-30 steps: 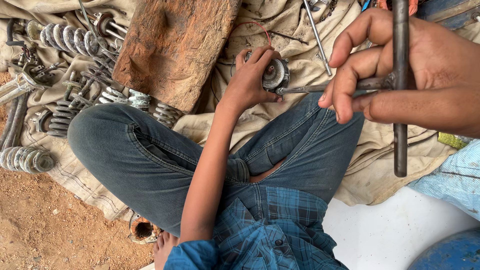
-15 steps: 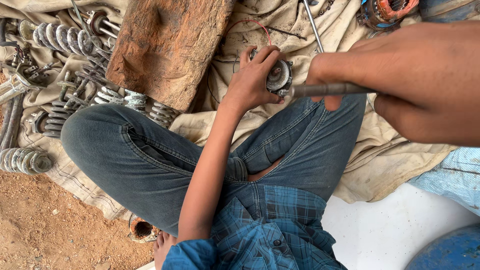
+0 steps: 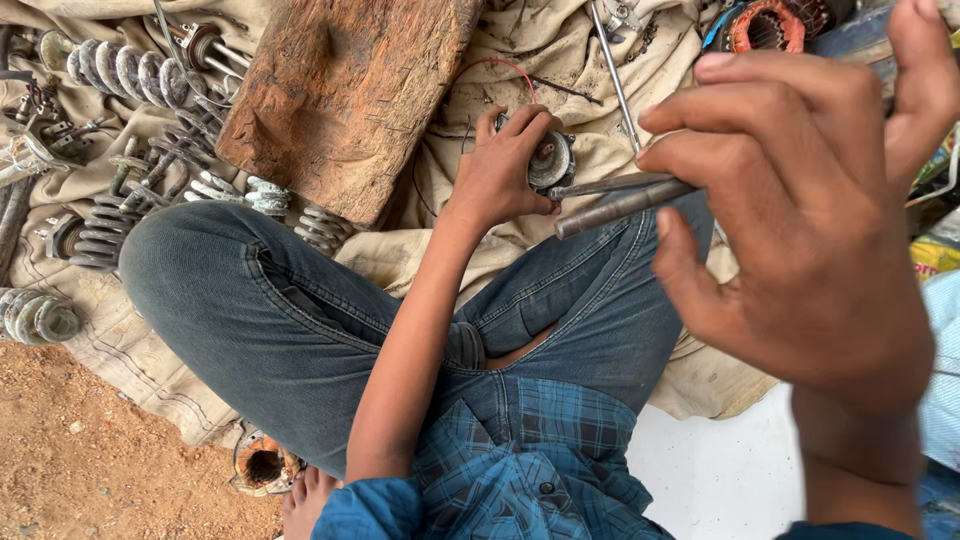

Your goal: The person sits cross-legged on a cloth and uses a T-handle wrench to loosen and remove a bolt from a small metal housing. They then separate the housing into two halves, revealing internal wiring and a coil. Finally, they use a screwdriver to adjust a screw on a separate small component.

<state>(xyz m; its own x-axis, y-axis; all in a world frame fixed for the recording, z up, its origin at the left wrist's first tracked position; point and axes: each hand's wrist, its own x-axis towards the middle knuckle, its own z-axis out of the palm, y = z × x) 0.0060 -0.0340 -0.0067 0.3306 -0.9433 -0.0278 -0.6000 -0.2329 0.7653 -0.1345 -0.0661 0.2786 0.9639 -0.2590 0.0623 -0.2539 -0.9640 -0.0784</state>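
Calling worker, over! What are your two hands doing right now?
Left hand grips small round metal motor part. Right hand holds thin grey metal rods, tips at the part. Wooden block alongside, clear.

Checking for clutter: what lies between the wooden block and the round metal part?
In the head view, only rumpled cloth with a thin red wire lies between wooden block and round metal part.

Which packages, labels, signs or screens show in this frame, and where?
Yellow package: far right edge, behind the right hand, only a crumpled corner visible, yellow with some green and dark print.
No signs or screens; no label can be made out on the round metal part under the left hand.
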